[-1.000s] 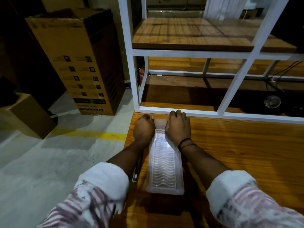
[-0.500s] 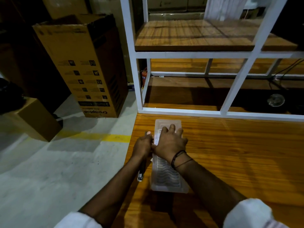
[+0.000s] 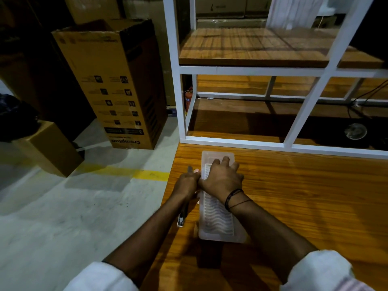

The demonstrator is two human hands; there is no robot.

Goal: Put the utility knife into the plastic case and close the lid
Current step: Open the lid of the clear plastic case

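A translucent plastic case [image 3: 217,225] with a wavy ribbed lid lies lengthwise on the wooden table [image 3: 304,196], near its left edge. Its lid lies flat. My right hand [image 3: 222,177] rests palm-down on the far half of the lid with the fingers spread. My left hand [image 3: 185,183] sits just left of the case, wrapped around the utility knife [image 3: 181,219]. The knife lies along the case's left side. Its near end shows below my wrist and its dark far tip pokes out past my fingers.
A white metal shelf frame [image 3: 231,141] with wooden boards stands at the table's far edge. The table's left edge drops to a concrete floor with a yellow line [image 3: 134,173]. A tall cardboard box [image 3: 117,85] and a smaller box [image 3: 48,148] stand there.
Both hands have drawn back from the case's far end to its middle. My left hand has closed around the knife beside the case. The case has not moved.
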